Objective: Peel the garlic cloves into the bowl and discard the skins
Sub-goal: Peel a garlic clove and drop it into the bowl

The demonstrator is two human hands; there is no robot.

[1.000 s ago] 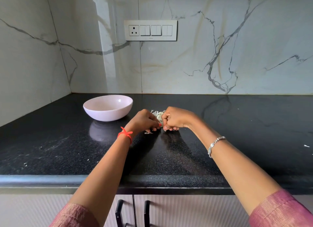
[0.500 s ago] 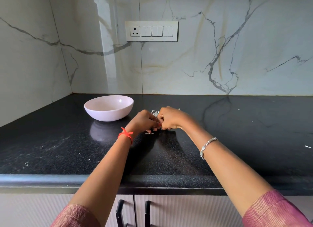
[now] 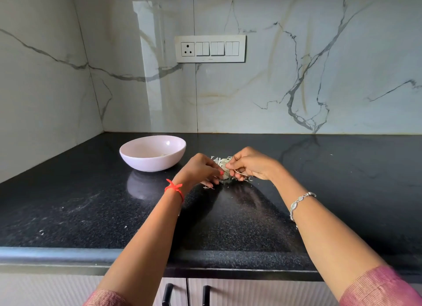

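Pinch grips are being held by both hands, fingers curled tight. Bowl (image 3: 150,163), left of the hands on the counter (image 3: 68,214), is holding a pale bit, too small to identify. Clove (image 3: 226,171) is being pinched by left hand (image 3: 201,168) over the skin pile (image 3: 220,162). A thin skin strip (image 3: 239,173), running roughly left-right, is being pinched by right hand (image 3: 251,165). Clove axis cannot be told, being mostly hidden.

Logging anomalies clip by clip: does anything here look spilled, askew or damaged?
Only a minor mess: garlic skins lie in a loose pile on the black countertop between the left hand and right hand, and one flake has strayed toward the front. The bowl sits upright and intact.
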